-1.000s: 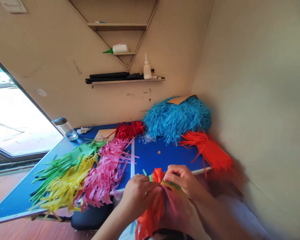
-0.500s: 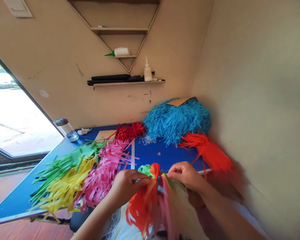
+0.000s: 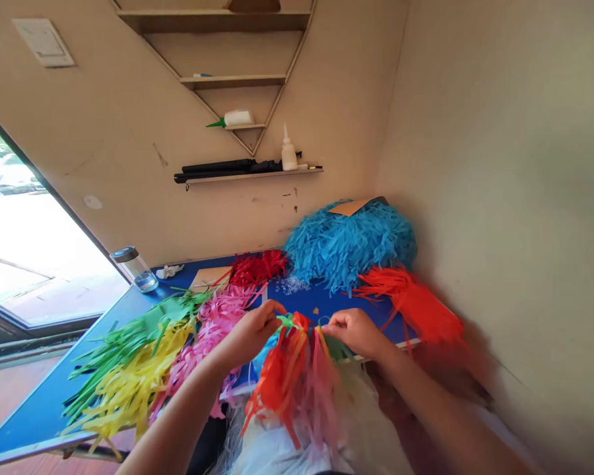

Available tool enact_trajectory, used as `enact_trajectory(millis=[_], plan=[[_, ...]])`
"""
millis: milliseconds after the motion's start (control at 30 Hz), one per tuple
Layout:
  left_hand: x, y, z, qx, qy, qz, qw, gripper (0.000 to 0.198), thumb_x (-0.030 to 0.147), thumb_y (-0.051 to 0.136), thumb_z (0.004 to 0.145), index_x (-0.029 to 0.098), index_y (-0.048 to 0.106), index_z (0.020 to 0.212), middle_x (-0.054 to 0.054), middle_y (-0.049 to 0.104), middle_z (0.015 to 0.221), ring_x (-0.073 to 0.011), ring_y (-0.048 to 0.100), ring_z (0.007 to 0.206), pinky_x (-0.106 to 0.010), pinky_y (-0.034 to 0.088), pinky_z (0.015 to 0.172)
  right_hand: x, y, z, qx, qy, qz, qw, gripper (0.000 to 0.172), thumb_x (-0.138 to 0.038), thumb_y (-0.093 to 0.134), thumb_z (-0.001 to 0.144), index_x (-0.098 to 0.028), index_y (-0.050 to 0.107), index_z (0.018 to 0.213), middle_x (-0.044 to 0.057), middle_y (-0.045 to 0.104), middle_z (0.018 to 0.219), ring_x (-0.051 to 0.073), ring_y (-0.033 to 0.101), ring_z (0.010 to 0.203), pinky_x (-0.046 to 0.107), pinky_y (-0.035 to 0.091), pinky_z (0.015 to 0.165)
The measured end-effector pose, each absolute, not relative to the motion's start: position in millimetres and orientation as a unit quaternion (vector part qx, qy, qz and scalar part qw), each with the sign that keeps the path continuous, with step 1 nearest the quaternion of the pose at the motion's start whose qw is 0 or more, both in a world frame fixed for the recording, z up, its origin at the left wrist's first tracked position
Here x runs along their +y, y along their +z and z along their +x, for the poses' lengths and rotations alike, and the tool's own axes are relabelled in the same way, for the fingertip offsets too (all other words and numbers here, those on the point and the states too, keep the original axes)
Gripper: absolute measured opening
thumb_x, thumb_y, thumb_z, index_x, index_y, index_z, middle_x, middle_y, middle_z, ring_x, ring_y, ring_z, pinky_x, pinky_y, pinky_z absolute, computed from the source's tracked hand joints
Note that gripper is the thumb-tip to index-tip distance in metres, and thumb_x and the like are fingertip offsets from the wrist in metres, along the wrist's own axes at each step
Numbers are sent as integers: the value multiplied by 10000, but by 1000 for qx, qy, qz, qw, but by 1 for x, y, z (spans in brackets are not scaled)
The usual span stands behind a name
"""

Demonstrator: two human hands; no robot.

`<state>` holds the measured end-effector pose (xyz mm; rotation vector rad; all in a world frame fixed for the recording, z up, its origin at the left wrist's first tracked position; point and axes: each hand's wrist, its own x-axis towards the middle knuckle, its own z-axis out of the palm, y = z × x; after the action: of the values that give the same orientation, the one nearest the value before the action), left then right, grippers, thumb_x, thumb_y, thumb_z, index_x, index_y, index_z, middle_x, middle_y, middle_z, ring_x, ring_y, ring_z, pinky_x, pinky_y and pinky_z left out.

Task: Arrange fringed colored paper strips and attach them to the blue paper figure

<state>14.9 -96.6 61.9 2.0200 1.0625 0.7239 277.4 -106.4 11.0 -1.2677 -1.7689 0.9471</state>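
A bunch of paper tassels (image 3: 287, 369) in red, orange, pink, yellow, green and blue hangs above my lap at the table's front edge. Its twisted tops sit side by side between my hands. My left hand (image 3: 257, 330) is closed in a pinch at the bunch's left end, by the green top; the exact grip is partly hidden. On the other side my right hand (image 3: 356, 333) pinches a thin thread (image 3: 324, 320), which curls in a small loop beside the yellow strip. The lower strips dangle over light cloth on my lap.
Green (image 3: 129, 330), yellow (image 3: 138, 363) and pink fringed paper (image 3: 202, 349) cover the blue table's (image 3: 24, 415) left. Behind lie dark red fringe (image 3: 260, 267) and a big blue heap (image 3: 351, 244); orange fringe (image 3: 416, 303) overhangs the right edge. A glass bottle (image 3: 136, 270) stands far left.
Both hands have risen slightly with the tassels, and the strips hang longer in view. My left hand has shifted up toward the green top. The camera view has tilted upward a little.
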Motion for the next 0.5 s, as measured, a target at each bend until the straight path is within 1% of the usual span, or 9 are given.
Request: enact_trajectory(millis=[67,133,167,233,300,333,400,467,500], plan=[[-90,60,16,443,284,777,345,244,408,487,844,190,530,946,84,409,563,-111,399,513,-221,313,492,-102,12,278,-663,410,-491,389,349,-455,681,692,-159,599,524,-46,444,487,93,357,522,236,229,508],[-86,57,21,485,297,758,320,167,358,467,846,205,490,908,78,459,555,-121,449,507,-230,337,505,-100,10,274,-603,459,-493,428,364,-475,701,654,-164,567,521,-55,433,472,85,348,503,228,234,500],[-86,54,26,505,309,747,302,124,333,452,853,215,467,887,70,493,567,-128,481,521,-237,352,526,-100,7,270,-573,478,-497,443,372,-496,692,649,-169,558,534,-55,442,467,86,362,491,225,250,498],[-95,48,39,531,329,734,268,60,284,426,878,227,443,880,44,571,630,-143,548,588,-253,374,588,-103,-2,258,-535,517,-498,446,400,-569,613,691,-181,551,613,-41,496,481,103,432,472,226,310,497],[-113,38,58,548,318,738,233,55,253,408,906,229,456,918,11,651,721,-162,612,661,-263,381,625,-108,-15,244,-481,596,-469,440,426,-619,563,723,-195,530,709,-27,557,528,129,510,475,242,374,506],[-124,32,67,570,284,746,196,87,259,396,926,227,476,941,-4,671,747,-171,632,657,-261,370,601,-111,-22,237,-440,643,-444,443,434,-628,590,711,-200,516,738,-27,573,551,133,530,480,247,393,512],[-146,18,84,585,181,778,139,165,249,359,956,213,520,944,-37,695,726,-202,671,643,-263,345,537,-118,-36,227,-363,715,-389,454,472,-614,703,643,-203,497,750,-44,568,572,119,529,483,237,399,521],[-162,0,96,582,115,797,112,223,185,336,955,192,558,976,-79,723,765,-236,707,682,-274,366,516,-126,-47,222,-331,740,-361,461,517,-607,775,587,-196,492,721,-56,546,568,100,503,486,222,380,519],[-167,-10,100,581,100,801,106,247,153,332,946,183,571,1000,-96,733,797,-247,718,706,-279,388,518,-129,-51,222,-330,743,-358,459,528,-614,785,586,-191,493,707,-57,535,562,94,492,487,216,367,516]])
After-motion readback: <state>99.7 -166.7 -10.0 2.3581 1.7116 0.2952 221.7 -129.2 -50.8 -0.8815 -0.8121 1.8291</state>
